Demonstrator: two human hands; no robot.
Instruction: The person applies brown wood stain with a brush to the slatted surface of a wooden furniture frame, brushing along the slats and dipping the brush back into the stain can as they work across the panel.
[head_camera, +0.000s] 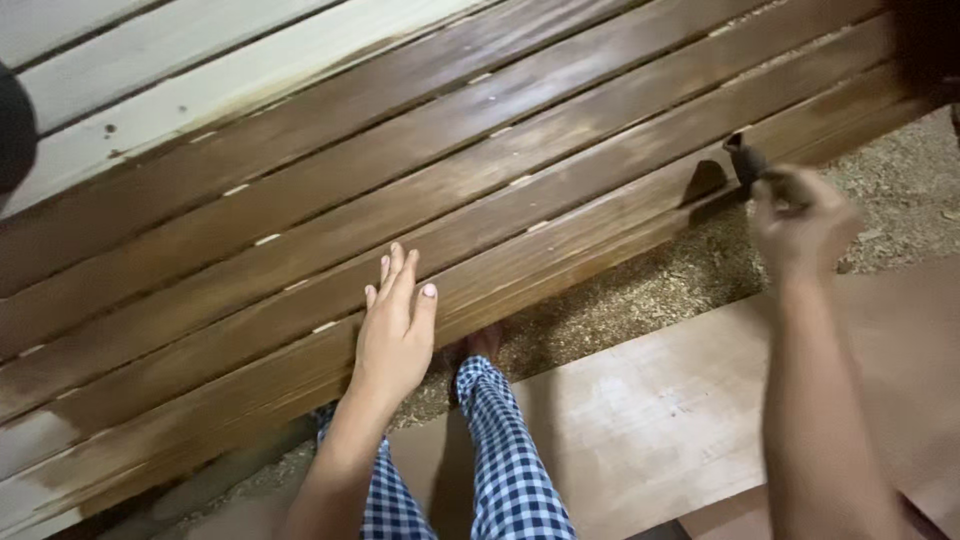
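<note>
- The right hand (800, 215), at 3 o'clock, is closed around a dark brush (745, 160); the picture is blurred there, so the bristles are hard to make out.
- The brush tip touches the edge of the stained slats (480, 170).
- The left hand (395, 330), at 6 o'clock, lies open and flat on the nearest slat.
- A dark thing (12, 125) at 9 o'clock is cut off.

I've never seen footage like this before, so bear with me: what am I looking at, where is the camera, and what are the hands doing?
This is one picture from a camera worn on a person's head, looking down at their own two bare hands. No machine is involved. The left hand lies flat, fingers open, on a wooden slatted panel, mostly stained dark brown, with pale bare slats at the upper left. The right hand grips a small dark brush at the panel's edge. Below are checked trouser legs, sawdust on the ground and a flat board.
</note>
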